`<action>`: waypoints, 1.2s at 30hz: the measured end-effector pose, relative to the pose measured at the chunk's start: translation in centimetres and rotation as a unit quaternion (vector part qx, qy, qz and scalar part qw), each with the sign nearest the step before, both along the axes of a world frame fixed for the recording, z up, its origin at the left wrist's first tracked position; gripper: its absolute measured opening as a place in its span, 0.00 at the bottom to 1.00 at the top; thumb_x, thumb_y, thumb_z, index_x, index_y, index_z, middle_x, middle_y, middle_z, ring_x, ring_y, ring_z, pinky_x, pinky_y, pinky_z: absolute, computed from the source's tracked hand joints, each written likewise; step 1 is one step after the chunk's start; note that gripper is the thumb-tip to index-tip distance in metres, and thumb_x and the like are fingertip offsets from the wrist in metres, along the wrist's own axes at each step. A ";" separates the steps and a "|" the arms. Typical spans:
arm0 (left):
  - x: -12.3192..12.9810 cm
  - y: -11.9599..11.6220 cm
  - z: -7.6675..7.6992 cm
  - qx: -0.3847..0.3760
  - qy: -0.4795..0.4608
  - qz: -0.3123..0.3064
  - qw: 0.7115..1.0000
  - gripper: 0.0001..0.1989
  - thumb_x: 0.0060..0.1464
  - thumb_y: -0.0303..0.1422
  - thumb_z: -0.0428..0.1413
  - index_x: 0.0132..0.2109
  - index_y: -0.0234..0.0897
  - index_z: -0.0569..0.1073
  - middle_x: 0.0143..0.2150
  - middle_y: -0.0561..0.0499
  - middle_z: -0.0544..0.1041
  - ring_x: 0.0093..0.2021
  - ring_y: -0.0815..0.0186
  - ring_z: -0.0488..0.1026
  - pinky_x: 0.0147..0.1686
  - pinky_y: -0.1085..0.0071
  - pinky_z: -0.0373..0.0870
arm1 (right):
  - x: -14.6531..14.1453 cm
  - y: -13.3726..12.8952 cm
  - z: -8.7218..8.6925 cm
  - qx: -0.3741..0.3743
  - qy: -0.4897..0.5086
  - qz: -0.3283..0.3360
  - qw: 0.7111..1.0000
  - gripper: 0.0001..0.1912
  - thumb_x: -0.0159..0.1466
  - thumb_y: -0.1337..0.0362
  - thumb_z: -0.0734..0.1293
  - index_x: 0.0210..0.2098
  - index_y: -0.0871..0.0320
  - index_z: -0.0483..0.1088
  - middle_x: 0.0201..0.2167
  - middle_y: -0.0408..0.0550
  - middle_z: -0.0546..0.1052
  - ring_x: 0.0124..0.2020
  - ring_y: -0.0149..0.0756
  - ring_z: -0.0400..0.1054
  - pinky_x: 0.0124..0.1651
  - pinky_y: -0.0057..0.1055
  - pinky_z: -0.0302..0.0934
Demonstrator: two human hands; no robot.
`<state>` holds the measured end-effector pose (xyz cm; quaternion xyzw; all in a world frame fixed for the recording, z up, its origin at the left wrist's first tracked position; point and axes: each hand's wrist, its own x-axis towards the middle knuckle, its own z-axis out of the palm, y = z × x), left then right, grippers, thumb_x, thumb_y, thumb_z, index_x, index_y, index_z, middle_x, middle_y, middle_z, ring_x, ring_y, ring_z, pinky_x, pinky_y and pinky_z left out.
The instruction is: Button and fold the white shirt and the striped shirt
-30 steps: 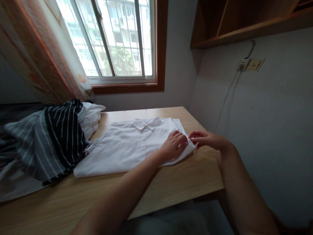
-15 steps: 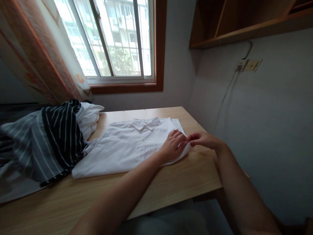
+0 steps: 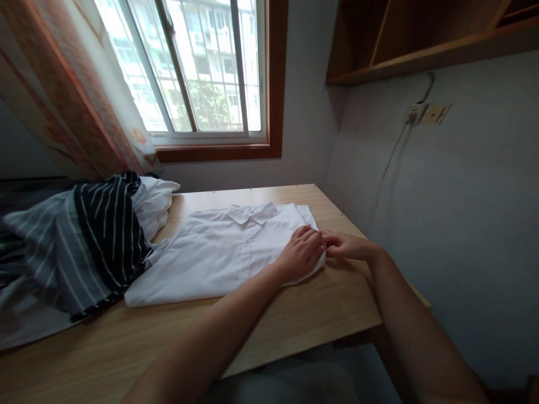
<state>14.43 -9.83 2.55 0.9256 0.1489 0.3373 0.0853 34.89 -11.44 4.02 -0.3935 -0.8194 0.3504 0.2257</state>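
Note:
A white collared shirt [image 3: 210,252] lies face up on the wooden table, its collar towards the window and its button strip running down the middle. My left hand [image 3: 302,251] rests palm down over the right side of the shirt, with its fingers bent together at the edge of the cloth. Touching it from the right, my right hand [image 3: 343,245] has its fingers pinched at that same edge. The fingertips of both hands meet there and partly hide the fabric between them.
Left of the shirt, a striped black and grey garment [image 3: 101,241] lies heaped against bunched white cloth [image 3: 155,205]. The wooden table [image 3: 269,322] ends at a wall on the right. A window [image 3: 206,73], a curtain [image 3: 71,84] and a wall shelf [image 3: 404,62] stand beyond.
My right hand has shifted slightly down and left, closer against my left hand. The left fingers look more drawn together. The shirt's lie is nearly the same.

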 end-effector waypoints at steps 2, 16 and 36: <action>0.1 0.1 -0.3 -0.004 -0.016 0.001 1.000 0.12 0.68 0.33 0.41 0.43 0.38 0.68 0.42 0.46 0.74 0.46 0.61 0.68 0.57 0.59 0.60 | -0.2 -0.1 0.2 0.021 -0.001 -0.004 1.000 0.14 0.57 0.62 0.67 0.42 0.58 0.77 0.51 0.50 0.74 0.53 0.43 0.65 0.60 0.39 0.55; -0.3 -0.5 0.5 0.030 -0.002 0.000 1.000 0.14 0.67 0.34 0.41 0.39 0.39 0.68 0.38 0.46 0.73 0.44 0.60 0.66 0.56 0.59 0.61 | -1.6 -0.1 -0.4 -0.073 0.009 -0.025 0.997 0.17 0.55 0.63 0.64 0.43 0.60 0.76 0.45 0.48 0.79 0.47 0.44 0.70 0.53 0.38 0.62; -4.1 -6.3 -3.9 -0.027 0.084 0.208 0.974 0.44 0.54 0.48 0.57 0.69 0.33 0.50 0.71 0.31 0.53 0.70 0.41 0.49 0.64 0.43 0.50 | -3.3 -0.4 -1.0 -0.023 -0.115 -0.041 0.992 0.09 0.54 0.65 0.67 0.31 0.61 0.79 0.32 0.47 0.81 0.34 0.39 0.70 0.36 0.28 0.62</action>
